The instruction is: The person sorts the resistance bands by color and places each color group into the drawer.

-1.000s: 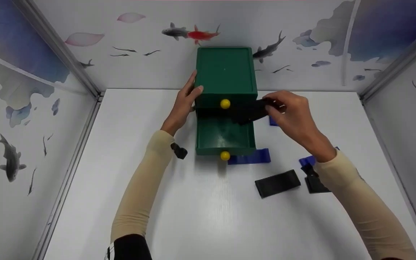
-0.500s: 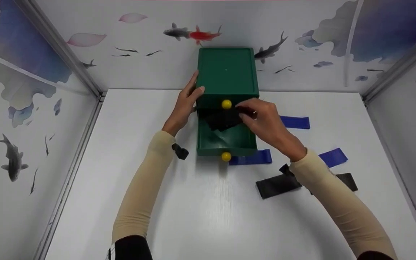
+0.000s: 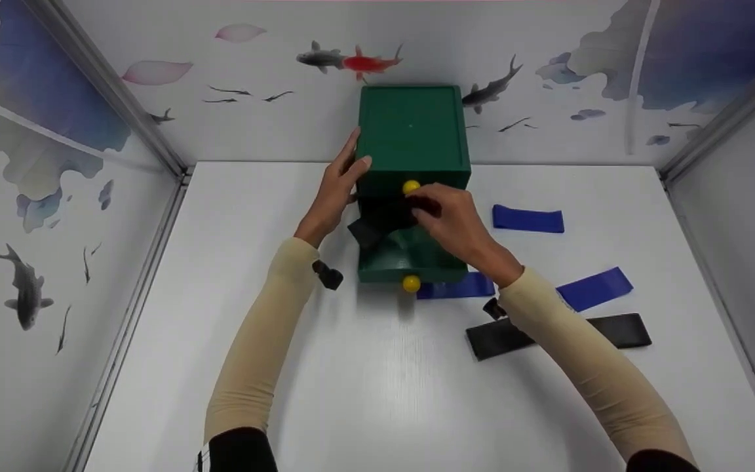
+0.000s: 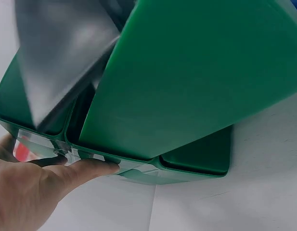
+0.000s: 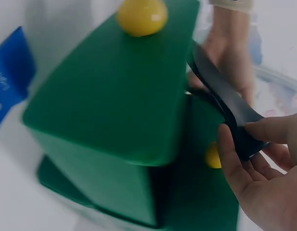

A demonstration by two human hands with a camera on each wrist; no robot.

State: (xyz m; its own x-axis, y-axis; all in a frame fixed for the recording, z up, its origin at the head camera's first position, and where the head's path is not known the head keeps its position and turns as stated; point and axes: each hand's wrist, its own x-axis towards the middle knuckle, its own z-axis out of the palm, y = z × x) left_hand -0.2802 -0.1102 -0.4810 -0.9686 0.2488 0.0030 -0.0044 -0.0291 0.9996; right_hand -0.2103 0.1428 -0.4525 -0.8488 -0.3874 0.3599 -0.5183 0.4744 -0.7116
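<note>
A green drawer cabinet [image 3: 410, 131] stands against the back wall, its middle drawer [image 3: 404, 259] pulled out. My left hand [image 3: 330, 196] lies along the cabinet's left side, thumb near the top front edge; the left wrist view shows the thumb [image 4: 93, 169] straight against the side wall. Between thumb and fingers, my right hand [image 3: 453, 219] pinches one end of a black resistance band [image 3: 381, 221], a flat loop. The band [image 5: 223, 91] hangs over the pulled-out drawer, its free end reaching past the drawer's left wall. Yellow knobs mark the upper drawer [image 5: 213, 156] and the pulled-out one.
Right of the cabinet lie a blue band [image 3: 528, 219] and another blue band [image 3: 597, 288]. A third blue band [image 3: 459, 287] is partly hidden by the pulled-out drawer. Black bands [image 3: 495, 339] lie under the right forearm. Printed panels enclose the white table [image 3: 377, 393].
My right hand has moved left with the black band, from the drawer's right side to over it, and the band's free end now crosses the left wall. The left hand stays in place.
</note>
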